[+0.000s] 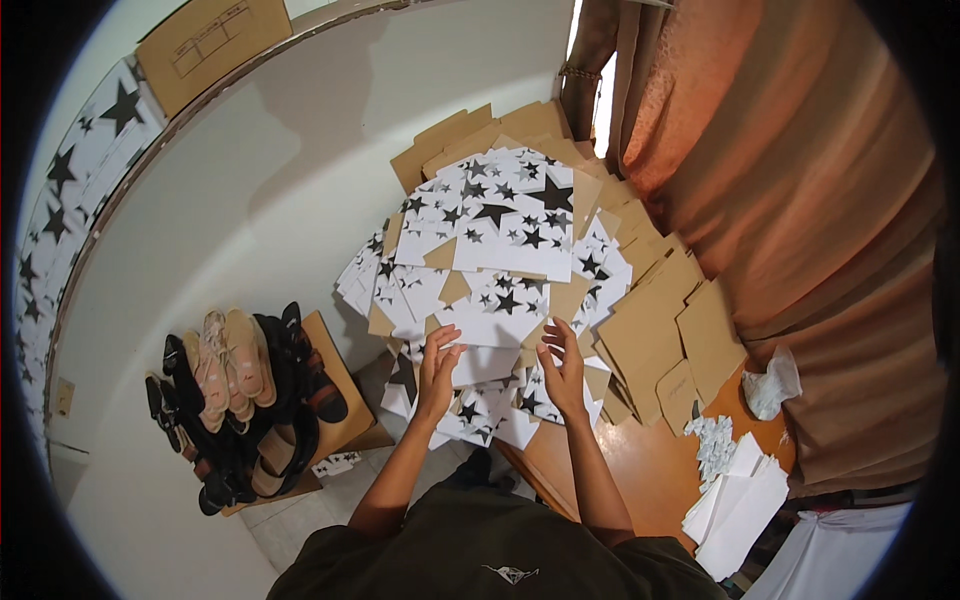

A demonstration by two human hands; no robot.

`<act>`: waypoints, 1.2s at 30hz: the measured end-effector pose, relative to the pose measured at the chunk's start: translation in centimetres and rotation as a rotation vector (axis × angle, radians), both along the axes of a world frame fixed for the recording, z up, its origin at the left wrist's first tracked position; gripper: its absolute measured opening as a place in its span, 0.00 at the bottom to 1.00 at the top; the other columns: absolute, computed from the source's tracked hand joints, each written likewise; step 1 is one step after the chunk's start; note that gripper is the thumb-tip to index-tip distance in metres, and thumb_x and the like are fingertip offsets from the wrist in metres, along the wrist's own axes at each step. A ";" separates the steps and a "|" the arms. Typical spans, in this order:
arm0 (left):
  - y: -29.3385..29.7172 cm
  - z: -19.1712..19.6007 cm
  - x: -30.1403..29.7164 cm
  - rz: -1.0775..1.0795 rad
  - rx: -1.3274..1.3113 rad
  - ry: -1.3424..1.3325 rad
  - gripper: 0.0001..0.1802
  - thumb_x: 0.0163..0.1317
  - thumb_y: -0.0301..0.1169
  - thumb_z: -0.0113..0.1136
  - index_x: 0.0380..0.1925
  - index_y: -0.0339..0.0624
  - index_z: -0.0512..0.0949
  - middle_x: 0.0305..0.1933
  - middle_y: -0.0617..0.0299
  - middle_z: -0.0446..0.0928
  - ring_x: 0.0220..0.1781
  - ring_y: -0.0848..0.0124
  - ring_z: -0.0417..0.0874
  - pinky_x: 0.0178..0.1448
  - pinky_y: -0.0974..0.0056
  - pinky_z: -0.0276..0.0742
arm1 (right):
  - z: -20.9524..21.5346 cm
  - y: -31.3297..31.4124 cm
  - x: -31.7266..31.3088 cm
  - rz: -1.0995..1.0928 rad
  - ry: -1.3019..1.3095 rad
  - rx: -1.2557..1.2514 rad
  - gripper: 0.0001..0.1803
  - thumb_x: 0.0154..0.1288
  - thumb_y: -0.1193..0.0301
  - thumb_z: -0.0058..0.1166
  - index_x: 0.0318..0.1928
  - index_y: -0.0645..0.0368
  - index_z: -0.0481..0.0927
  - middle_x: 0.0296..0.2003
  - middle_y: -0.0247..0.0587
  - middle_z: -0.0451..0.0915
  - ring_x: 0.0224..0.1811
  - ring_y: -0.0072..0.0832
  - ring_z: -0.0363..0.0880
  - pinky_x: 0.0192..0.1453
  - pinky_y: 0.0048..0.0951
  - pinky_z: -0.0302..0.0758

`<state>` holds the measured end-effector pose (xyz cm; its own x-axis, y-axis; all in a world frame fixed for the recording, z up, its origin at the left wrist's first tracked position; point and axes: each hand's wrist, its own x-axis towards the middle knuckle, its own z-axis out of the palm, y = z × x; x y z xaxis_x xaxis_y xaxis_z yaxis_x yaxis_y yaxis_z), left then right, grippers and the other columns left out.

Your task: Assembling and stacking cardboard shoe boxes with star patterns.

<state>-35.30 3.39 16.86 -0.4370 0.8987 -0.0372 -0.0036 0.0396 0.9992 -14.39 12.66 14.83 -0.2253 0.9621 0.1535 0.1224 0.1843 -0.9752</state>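
A large pile of white cardboard pieces [510,250], printed with black and grey stars, lies in front of me. Its pieces overlap at many angles, and brown undersides show in places. Over the near part of the pile, my left hand [440,368] is at the left side of a white star-printed piece [500,325]. Opposite it, my right hand [564,368] is by that piece's right side. Both hands are open, palms facing each other, with fingers apart and slightly bent. Whether the fingertips touch the piece is hard to tell.
Brown flat cardboard pieces [645,325] are stacked behind and right of the pile. On the orange-brown table [590,465] lie white papers [738,505], a crumpled plastic bag [771,383] and small scraps [713,446]. Shoes [240,370] crowd a cardboard box at left. A brown curtain [790,200] hangs right.
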 end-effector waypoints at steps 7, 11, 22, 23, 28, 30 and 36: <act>8.3 -1.2 -5.5 -0.015 0.021 -0.124 0.24 0.75 0.37 0.54 0.67 0.43 0.66 0.65 0.52 0.72 0.64 0.61 0.77 0.67 0.59 0.71 | -1.7 7.4 -4.1 -0.030 -0.109 0.023 0.34 0.71 0.61 0.60 0.72 0.62 0.65 0.59 0.53 0.77 0.57 0.39 0.78 0.63 0.42 0.74; 13.2 -4.0 -9.0 0.000 0.072 0.001 0.25 0.75 0.40 0.56 0.66 0.43 0.68 0.66 0.53 0.73 0.62 0.63 0.78 0.64 0.58 0.73 | -2.7 11.7 -6.5 -0.054 -0.192 0.039 0.35 0.71 0.59 0.61 0.71 0.62 0.66 0.58 0.53 0.78 0.55 0.39 0.78 0.62 0.43 0.75; 20.2 -8.2 -10.3 -0.285 -0.030 1.072 0.35 0.60 0.41 0.70 0.66 0.45 0.71 0.76 0.56 0.63 0.81 0.59 0.57 0.77 0.37 0.42 | -6.2 17.9 -8.4 -0.364 -0.860 0.253 0.32 0.65 0.63 0.65 0.65 0.62 0.69 0.64 0.58 0.69 0.69 0.54 0.63 0.70 0.55 0.62; 20.5 -8.7 -10.1 -0.281 -0.032 1.126 0.36 0.59 0.42 0.71 0.66 0.45 0.72 0.76 0.56 0.63 0.81 0.60 0.58 0.78 0.40 0.42 | -6.4 18.0 -8.6 -0.458 -0.987 0.283 0.33 0.64 0.61 0.66 0.65 0.62 0.69 0.66 0.58 0.68 0.69 0.53 0.62 0.70 0.58 0.60; 21.2 -9.8 -10.3 -0.265 -0.006 1.129 0.34 0.60 0.42 0.71 0.65 0.46 0.73 0.74 0.57 0.64 0.79 0.58 0.58 0.76 0.42 0.44 | -6.6 18.5 -8.9 -0.468 -0.975 0.060 0.37 0.62 0.56 0.67 0.67 0.58 0.69 0.67 0.57 0.67 0.70 0.52 0.61 0.68 0.61 0.58; 21.3 -9.6 -10.2 -0.249 0.017 1.114 0.34 0.59 0.40 0.72 0.64 0.45 0.72 0.71 0.52 0.64 0.78 0.54 0.58 0.76 0.38 0.44 | -5.3 18.8 -8.9 -0.488 -0.838 -0.044 0.37 0.63 0.58 0.67 0.68 0.57 0.69 0.66 0.54 0.69 0.68 0.51 0.63 0.67 0.60 0.58; 21.0 -7.8 -8.7 -0.191 -0.048 1.147 0.37 0.55 0.40 0.73 0.65 0.48 0.72 0.70 0.54 0.63 0.78 0.55 0.57 0.76 0.39 0.44 | -7.8 20.3 -5.2 -0.549 -0.324 -0.092 0.28 0.67 0.71 0.62 0.66 0.60 0.71 0.45 0.49 0.82 0.46 0.40 0.78 0.52 0.38 0.73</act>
